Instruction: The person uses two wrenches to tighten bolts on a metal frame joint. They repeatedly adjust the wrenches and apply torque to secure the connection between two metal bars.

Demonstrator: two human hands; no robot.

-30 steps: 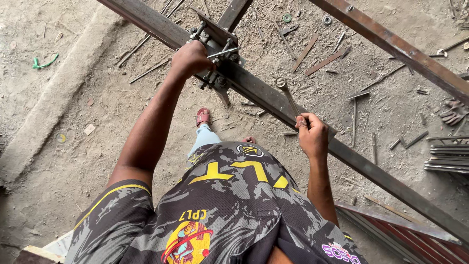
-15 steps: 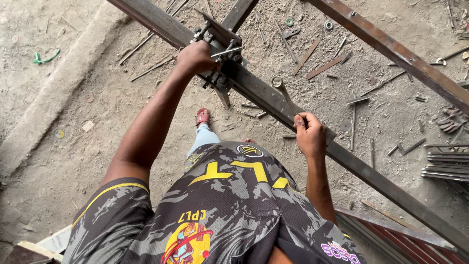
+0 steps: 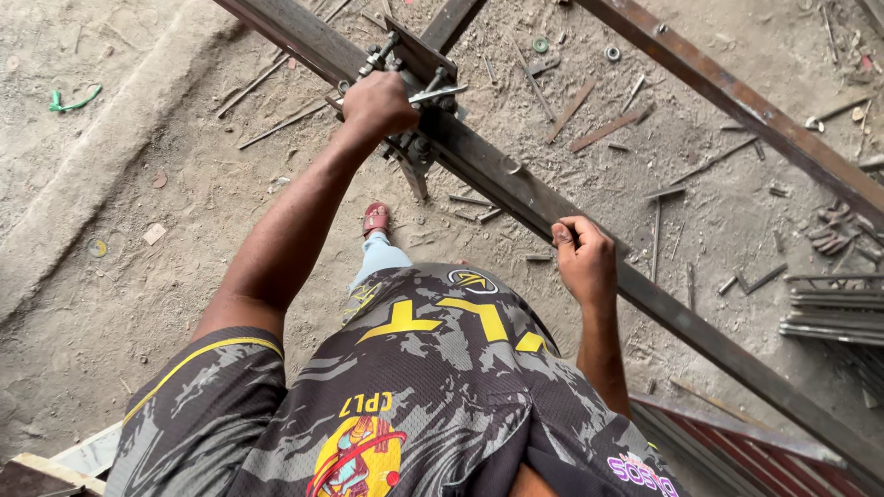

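Head view: left hand [image 3: 378,103] closed around the clamp [image 3: 414,110] on the steel bar [image 3: 516,189]; right hand [image 3: 582,262] closed on the same bar, nearer the body; bar's long axis runs diagonally, from beyond the left hand past the right.

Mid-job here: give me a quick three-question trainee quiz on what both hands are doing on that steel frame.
1. True or false: the left hand is closed on the clamp at the frame joint.
2. What does the right hand hold? A) a hammer B) the long steel bar C) a rod from the floor
3. Which foot detail shows below the bar?

Key: 1 true. 2 B. 3 A red sandal on the dusty ground.
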